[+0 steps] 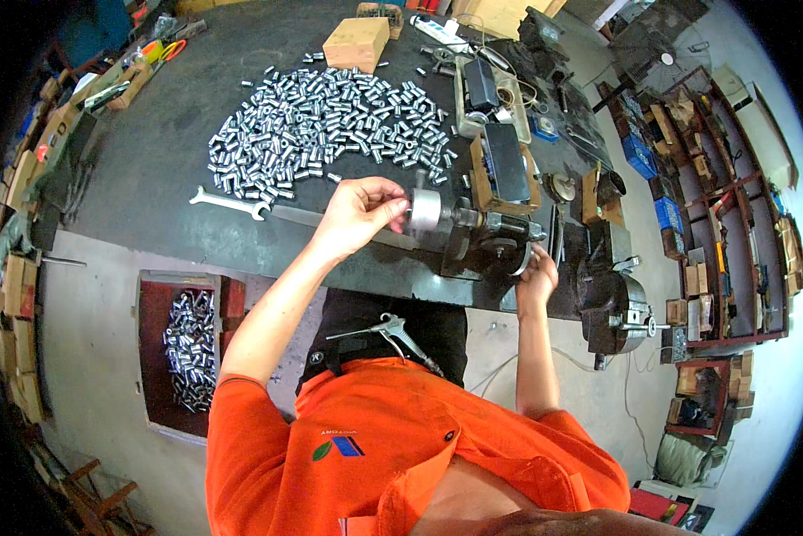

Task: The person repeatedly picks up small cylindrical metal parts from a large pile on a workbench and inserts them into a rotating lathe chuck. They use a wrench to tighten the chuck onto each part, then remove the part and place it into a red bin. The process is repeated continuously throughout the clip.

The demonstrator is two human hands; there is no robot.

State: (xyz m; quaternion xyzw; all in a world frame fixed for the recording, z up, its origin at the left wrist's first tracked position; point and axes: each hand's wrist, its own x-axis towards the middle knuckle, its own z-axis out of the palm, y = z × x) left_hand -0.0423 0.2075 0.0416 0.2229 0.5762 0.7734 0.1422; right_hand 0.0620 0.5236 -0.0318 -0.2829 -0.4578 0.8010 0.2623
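At the front edge of the dark workbench (pixel 160 161) sits a small bench machine (pixel 477 223) with a shiny metal cylinder (pixel 426 211) at its left end. My left hand (pixel 359 214) is closed at that cylinder's left face, thumb and fingers pinched together; whatever they hold is hidden. At the machine's right end, the fingers of my right hand (pixel 537 279) curl at the rim of a round handwheel (pixel 511 257). Behind my left hand spreads a large pile of short shiny metal sleeves (pixel 321 125). An open-end wrench (pixel 230 204) lies left of that hand.
A red box (pixel 151 357) of similar sleeves stands low at the left. An air blow gun (pixel 393 335) lies by my lap. A bench vise (pixel 616 304) juts out at the right. Behind the machine are a phone (pixel 506 165), a wooden block (pixel 357 45) and a tray (pixel 464 116).
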